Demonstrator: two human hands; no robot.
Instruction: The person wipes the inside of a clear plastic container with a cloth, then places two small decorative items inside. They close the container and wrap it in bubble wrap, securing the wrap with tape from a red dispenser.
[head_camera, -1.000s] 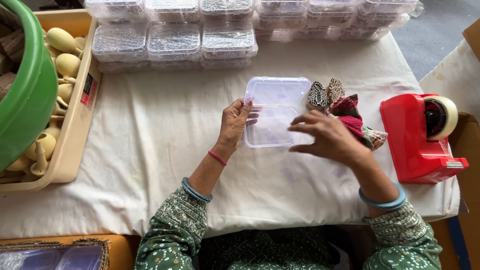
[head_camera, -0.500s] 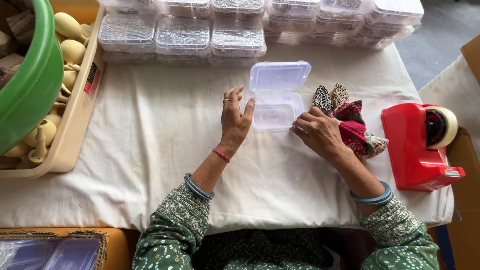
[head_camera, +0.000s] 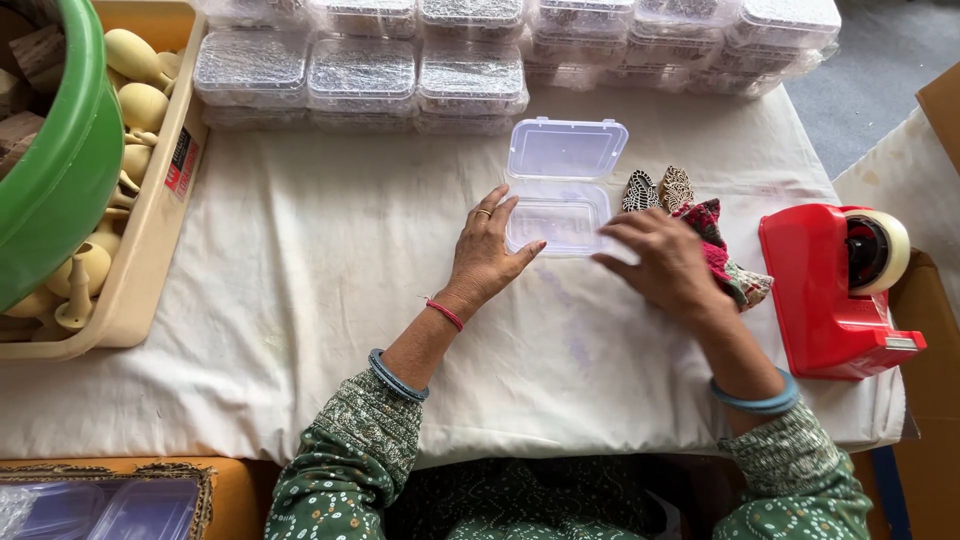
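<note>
- Head view: I see a clear box (head_camera: 560, 195) lying open on the white cloth (head_camera: 300, 300), in the middle of the table.
- Its lid is flipped back to the far side. The tray part is nearer to me and looks empty.
- So I think the box is ready, but nothing is packed in it yet.
- Two carved wood stamps (head_camera: 657, 190) lie just right of the box, touching a red cloth pouch (head_camera: 720, 255). They are still outside the box.
- Many shut, full boxes (head_camera: 470, 60) sit in stacks at the far edge. Those look done.
- My left hand (head_camera: 487, 255) lies flat, palm down, on the near left edge of the box. Its fingers are spread and loose. It grips nothing; it just rests there.
- My right hand (head_camera: 665, 262) is at the near right corner of the box, palm down, fingers bent a little. It covers part of the pouch. I cannot tell if it holds anything under it.
- Both arms come in from the near side, bent at the elbow, in green sleeves.
- A red tape holder (head_camera: 835, 290) stands to the right.
- On the left are a green tub (head_camera: 60, 190) and a tan tray (head_camera: 150, 270) of pale wood knobs (head_camera: 135, 100).
</note>
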